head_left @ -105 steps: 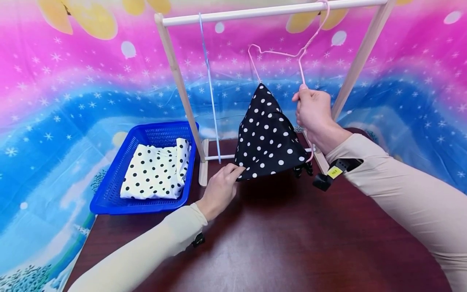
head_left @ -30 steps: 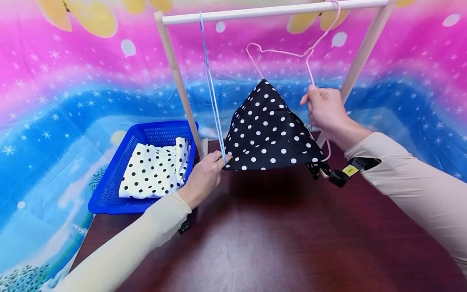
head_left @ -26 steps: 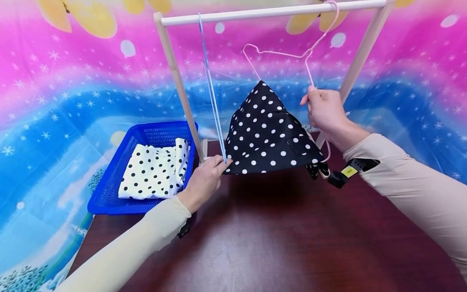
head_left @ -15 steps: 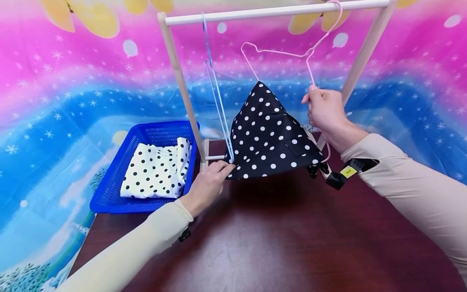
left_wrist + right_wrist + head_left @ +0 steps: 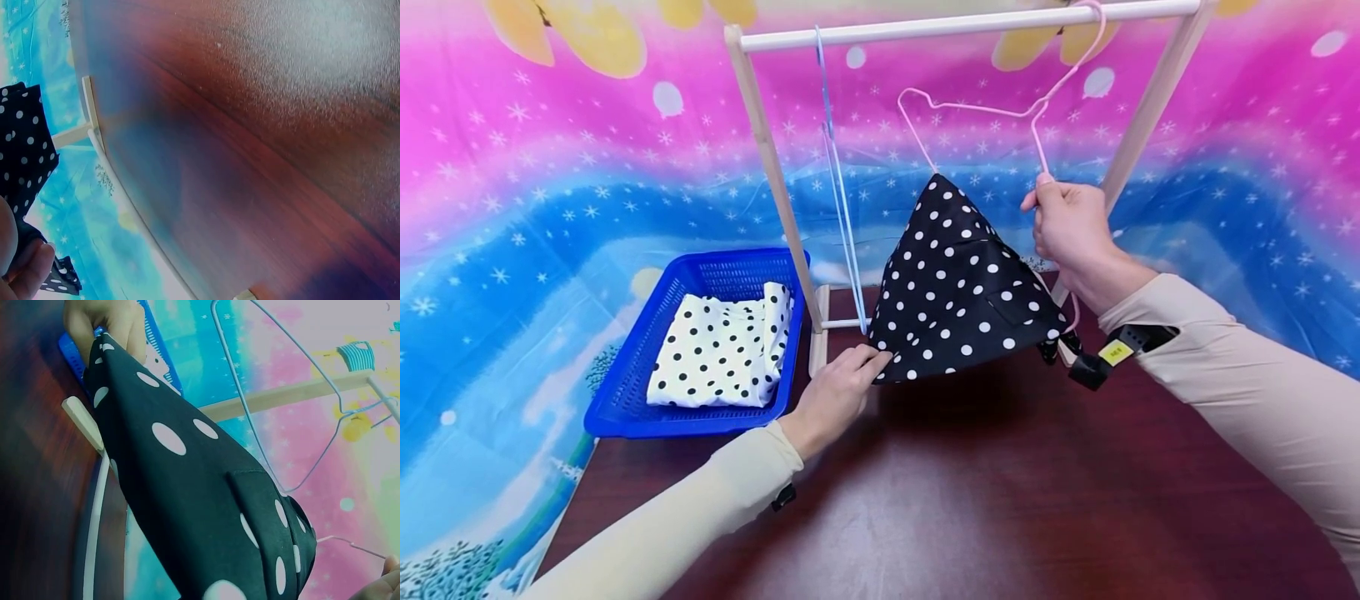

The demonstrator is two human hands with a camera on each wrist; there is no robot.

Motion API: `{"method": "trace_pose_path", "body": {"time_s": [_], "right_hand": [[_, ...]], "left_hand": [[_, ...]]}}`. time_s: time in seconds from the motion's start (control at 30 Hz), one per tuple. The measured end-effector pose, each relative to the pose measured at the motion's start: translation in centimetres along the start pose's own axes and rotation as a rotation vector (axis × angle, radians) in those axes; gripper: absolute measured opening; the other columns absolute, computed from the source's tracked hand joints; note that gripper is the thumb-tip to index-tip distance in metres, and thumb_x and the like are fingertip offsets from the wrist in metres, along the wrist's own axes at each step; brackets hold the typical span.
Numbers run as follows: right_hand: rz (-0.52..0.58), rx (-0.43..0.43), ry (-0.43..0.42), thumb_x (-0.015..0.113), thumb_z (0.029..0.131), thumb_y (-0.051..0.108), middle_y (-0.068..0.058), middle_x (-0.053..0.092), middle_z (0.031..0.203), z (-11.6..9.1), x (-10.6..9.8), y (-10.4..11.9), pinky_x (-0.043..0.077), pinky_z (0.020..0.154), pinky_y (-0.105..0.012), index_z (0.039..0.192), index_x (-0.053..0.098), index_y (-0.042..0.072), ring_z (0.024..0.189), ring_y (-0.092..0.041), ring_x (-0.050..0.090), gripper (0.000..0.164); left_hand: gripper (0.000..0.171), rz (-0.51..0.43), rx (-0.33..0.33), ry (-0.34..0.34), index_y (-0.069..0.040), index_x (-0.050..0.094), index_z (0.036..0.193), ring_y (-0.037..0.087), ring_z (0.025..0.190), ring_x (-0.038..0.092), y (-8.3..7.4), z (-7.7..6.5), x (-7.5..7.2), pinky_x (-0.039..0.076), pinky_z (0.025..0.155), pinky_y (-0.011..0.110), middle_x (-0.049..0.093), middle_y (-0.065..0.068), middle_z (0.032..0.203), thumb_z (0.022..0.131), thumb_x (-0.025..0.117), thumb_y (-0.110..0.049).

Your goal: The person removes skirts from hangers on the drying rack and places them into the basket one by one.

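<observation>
Black dotted cloth [image 5: 943, 283] is hung on the pink hanger [image 5: 977, 108], below the top bar [image 5: 925, 31] and above the worktop [image 5: 970, 517]. Its lower left corner is pinched by the left hand [image 5: 831, 396]; the hanger's right side is gripped by the right hand [image 5: 1071, 225]. The step is judged to be the spreading of the cloth. The hanger is best steadied while the corner is drawn outward evenly, lest the hook be lifted off. Snagging on the blue hanger [image 5: 824, 83], near the cloth's left edge, should be avoided.
</observation>
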State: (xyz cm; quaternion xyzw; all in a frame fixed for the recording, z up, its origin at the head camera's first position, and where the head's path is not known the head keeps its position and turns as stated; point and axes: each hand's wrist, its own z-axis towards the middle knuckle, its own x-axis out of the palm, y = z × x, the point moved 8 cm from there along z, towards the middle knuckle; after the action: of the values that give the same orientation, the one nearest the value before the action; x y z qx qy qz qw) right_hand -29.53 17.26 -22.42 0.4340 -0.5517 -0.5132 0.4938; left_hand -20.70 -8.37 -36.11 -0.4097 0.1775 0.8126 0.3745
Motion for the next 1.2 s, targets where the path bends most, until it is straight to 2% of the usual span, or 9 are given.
{"method": "trace_pose_path", "body": {"time_s": [0.33, 0.57, 0.83, 1.07, 1.2], "right_hand": [[0.023, -0.011, -0.022, 0.044, 0.108, 0.033, 0.007, 0.035, 0.044, -0.1, 0.0, 0.0, 0.016, 0.036, -0.022, 0.08, 0.062, 0.009, 0.036, -0.006, 0.026, 0.04], [0.032, -0.001, -0.049, 0.044, 0.108, 0.033, 0.007, 0.037, 0.044, 0.0, -0.1, -0.1, 0.018, 0.035, -0.022, 0.081, 0.062, 0.009, 0.035, -0.006, 0.027, 0.039], [0.032, -0.026, -0.055, 0.042, 0.108, 0.033, 0.007, 0.034, 0.043, 0.0, 0.1, -0.2, 0.019, 0.036, -0.022, 0.08, 0.061, 0.01, 0.035, -0.005, 0.026, 0.04], [0.027, -0.006, -0.022, 0.043, 0.108, 0.033, 0.008, 0.034, 0.044, 0.1, 0.2, -0.3, 0.019, 0.036, -0.021, 0.08, 0.061, 0.01, 0.036, -0.005, 0.026, 0.04], [0.008, -0.002, -0.003, 0.042, 0.108, 0.033, 0.008, 0.034, 0.044, 0.2, 0.4, -0.4, 0.018, 0.036, -0.021, 0.079, 0.06, 0.01, 0.036, -0.005, 0.026, 0.041]], "left_hand": [[0.035, -0.008, -0.005, -0.005, -0.005, 0.069, 0.121, 0.019, 0.095, 0.067, -0.6, -0.4, 0.3, 0.059, 0.087, 0.03, 0.069, 0.007, 0.107, 0.088, 0.066, 0.005], [0.038, -0.021, -0.015, 0.014, -0.005, 0.069, 0.122, 0.019, 0.097, 0.067, -0.8, -0.7, 0.5, 0.059, 0.089, 0.03, 0.069, 0.007, 0.109, 0.086, 0.068, 0.006], [0.039, -0.011, -0.009, 0.014, -0.005, 0.069, 0.123, 0.018, 0.094, 0.068, -1.1, -1.0, 0.5, 0.06, 0.084, 0.028, 0.068, 0.007, 0.106, 0.085, 0.069, 0.005], [0.041, -0.036, -0.043, 0.01, -0.005, 0.068, 0.123, 0.019, 0.098, 0.066, -0.3, -0.7, 0.0, 0.059, 0.09, 0.03, 0.068, 0.006, 0.107, 0.083, 0.069, 0.006], [0.041, -0.02, -0.057, -0.014, -0.006, 0.069, 0.122, 0.019, 0.096, 0.066, 0.1, -0.6, -0.2, 0.06, 0.087, 0.031, 0.069, 0.005, 0.106, 0.083, 0.069, 0.005]]}}
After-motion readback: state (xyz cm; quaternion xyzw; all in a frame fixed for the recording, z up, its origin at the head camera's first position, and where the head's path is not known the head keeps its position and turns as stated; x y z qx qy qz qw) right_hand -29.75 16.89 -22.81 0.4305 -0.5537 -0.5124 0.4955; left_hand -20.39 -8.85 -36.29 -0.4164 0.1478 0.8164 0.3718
